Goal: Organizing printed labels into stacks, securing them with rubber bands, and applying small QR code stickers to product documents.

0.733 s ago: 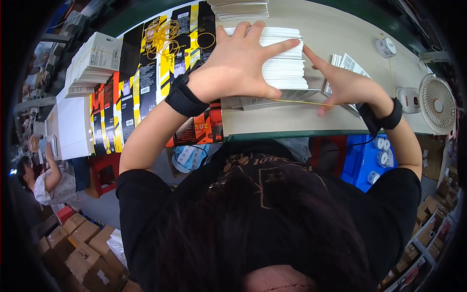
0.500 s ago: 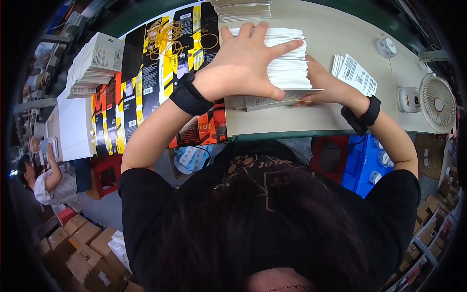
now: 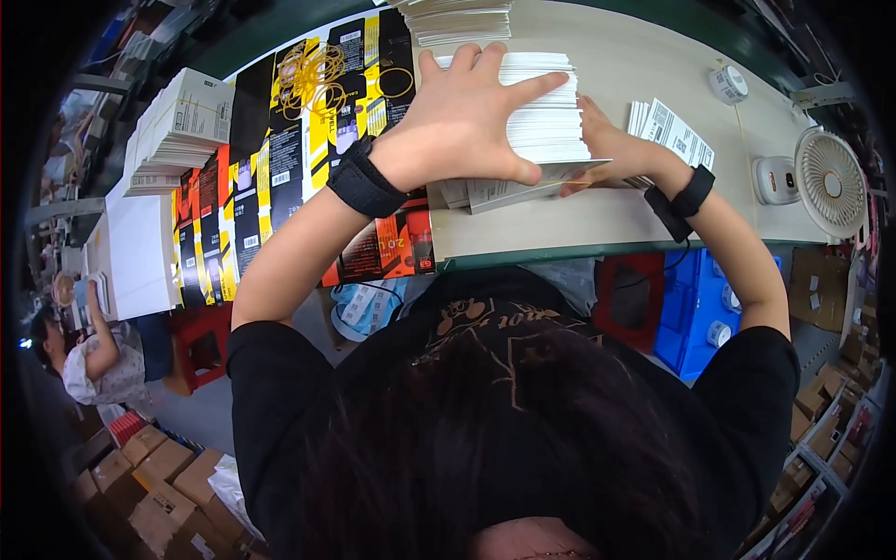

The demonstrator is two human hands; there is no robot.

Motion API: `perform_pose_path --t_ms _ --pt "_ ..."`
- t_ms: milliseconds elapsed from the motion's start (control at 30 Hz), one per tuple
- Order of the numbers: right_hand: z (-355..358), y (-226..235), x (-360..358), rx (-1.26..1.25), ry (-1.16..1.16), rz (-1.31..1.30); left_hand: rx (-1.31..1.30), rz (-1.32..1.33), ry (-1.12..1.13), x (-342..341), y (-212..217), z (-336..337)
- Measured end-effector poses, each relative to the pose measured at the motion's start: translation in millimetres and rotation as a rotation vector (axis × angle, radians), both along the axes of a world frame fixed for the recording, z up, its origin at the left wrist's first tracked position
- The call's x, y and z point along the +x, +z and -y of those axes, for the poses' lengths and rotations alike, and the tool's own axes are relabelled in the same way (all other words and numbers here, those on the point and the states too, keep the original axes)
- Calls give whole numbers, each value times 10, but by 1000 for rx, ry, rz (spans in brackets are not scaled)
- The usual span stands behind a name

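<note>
A thick stack of white folded leaflets (image 3: 543,126) stands on edge on the table in front of me. My left hand (image 3: 457,126) spans it from the left, its fingers spread over the top and far side and its thumb pressed on the near face. Around the stack's right end curls my right hand (image 3: 621,154); its fingertips are partly hidden behind the leaflets and under the near corner. A printed leaflet (image 3: 523,190) at the near face tilts away from the others. Both wrists wear black straps.
Yellow rubber bands (image 3: 313,79) lie on flattened printed boxes (image 3: 285,159) at the left. Banded leaflet stacks (image 3: 191,117) stand beyond them. More leaflets (image 3: 462,21) are at the back, others (image 3: 679,133) at right. A white fan (image 3: 830,182) and a round jar (image 3: 728,84) stand farther right.
My right hand has shifted slightly left and up along the stack's right end. The yellow band seen near its fingertips before is now hardly visible. The left hand keeps its hold.
</note>
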State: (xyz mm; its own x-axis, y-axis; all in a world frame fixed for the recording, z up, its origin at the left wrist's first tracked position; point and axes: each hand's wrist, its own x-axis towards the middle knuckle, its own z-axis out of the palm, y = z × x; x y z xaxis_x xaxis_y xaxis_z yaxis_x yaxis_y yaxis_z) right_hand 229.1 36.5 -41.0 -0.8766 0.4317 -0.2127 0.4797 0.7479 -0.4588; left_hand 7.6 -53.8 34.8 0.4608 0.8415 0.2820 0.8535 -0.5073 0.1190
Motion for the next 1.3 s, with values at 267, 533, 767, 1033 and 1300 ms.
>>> perform_pose_path --t_ms 267,533,767,1033,1300 --pt "63 57 -108 -379 -83 -315 29 -4 49 -24 -23 -21" --pt "62 34 -125 -618 -141 -424 23 17 51 -47 -24 -14" --pt "58 18 -113 -410 -177 -410 56 36 11 -50 -7 -35" --pt "14 128 -132 -312 -139 -444 -47 32 21 -52 40 -22" --pt "95 274 -131 96 -133 -343 -25 8 -13 -68 39 -35"
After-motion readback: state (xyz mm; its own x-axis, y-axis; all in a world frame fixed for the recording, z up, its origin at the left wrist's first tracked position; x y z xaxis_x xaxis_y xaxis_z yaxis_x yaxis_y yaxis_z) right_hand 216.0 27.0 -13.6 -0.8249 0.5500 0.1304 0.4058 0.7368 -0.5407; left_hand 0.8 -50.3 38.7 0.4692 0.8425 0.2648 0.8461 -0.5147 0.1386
